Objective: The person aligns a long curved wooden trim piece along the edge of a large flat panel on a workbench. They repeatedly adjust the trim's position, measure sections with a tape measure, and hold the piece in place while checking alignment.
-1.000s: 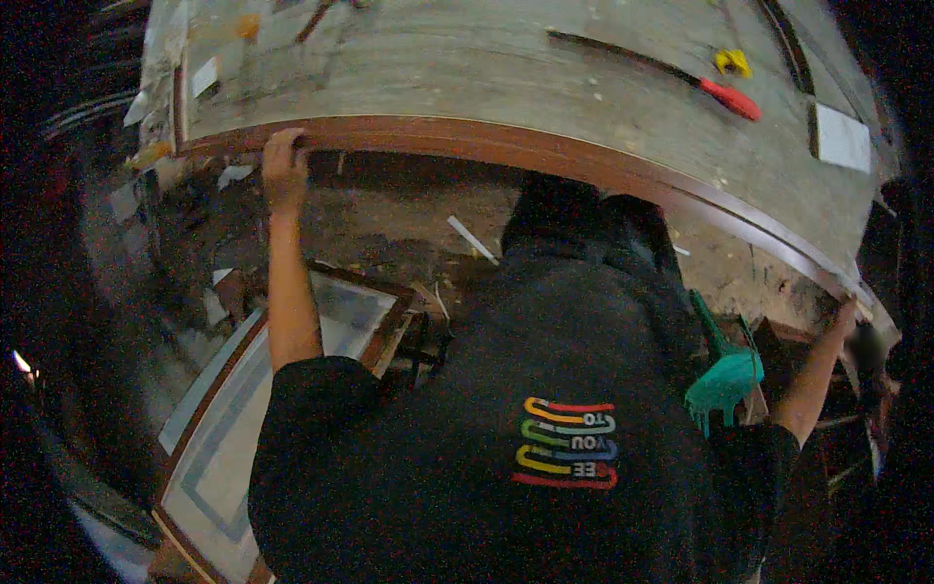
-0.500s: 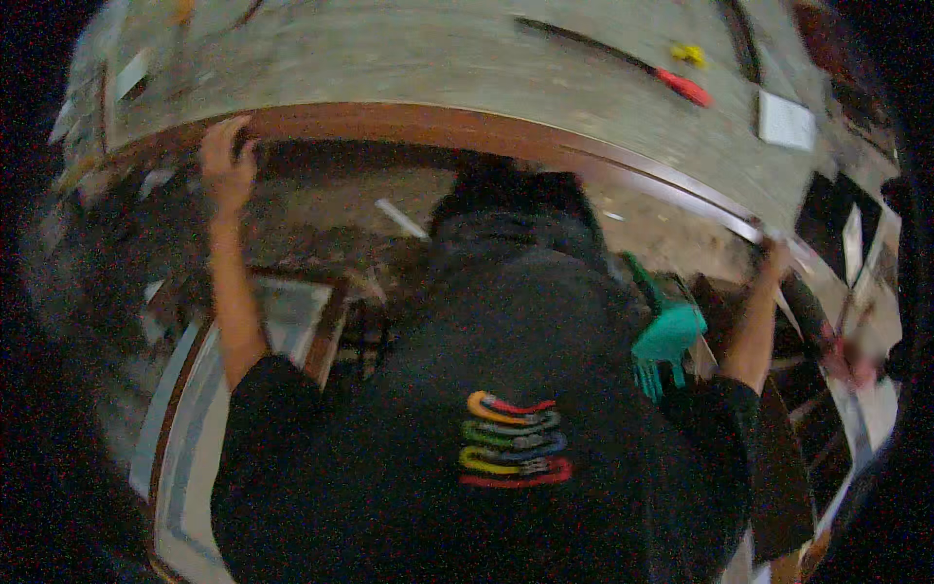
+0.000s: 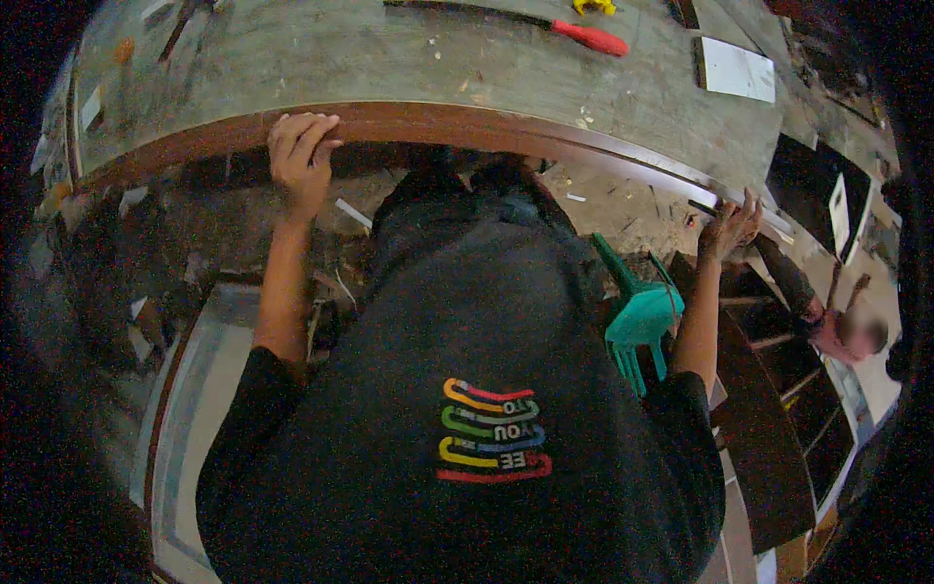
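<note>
A long reddish-brown wooden strip [image 3: 418, 125] runs along the near edge of the worktable, its right part shining with glare. My left hand [image 3: 302, 161] has its fingers curled over the strip's upper edge, left of the middle. Farther right, my right hand [image 3: 732, 226] is beside the strip's right end with bent fingers. A short dark stick-like piece [image 3: 701, 208] pokes out of that hand toward the left; its kind cannot be made out. On the tabletop [image 3: 341, 58] lies a long dark tool with a red handle [image 3: 590, 38].
A small yellow object [image 3: 593, 7] and a white block [image 3: 736, 70] lie on the table. A green plastic chair [image 3: 646, 316] stands by my right arm. Framed panels [image 3: 209, 389] lean at my left, dark shelving [image 3: 769, 419] at my right. Another person [image 3: 832, 336] is at far right.
The view has shifted, so the table's objects appear farther left and higher. My left hand has slid rightward along the strip. My right hand stays near its right end, the dark piece now showing.
</note>
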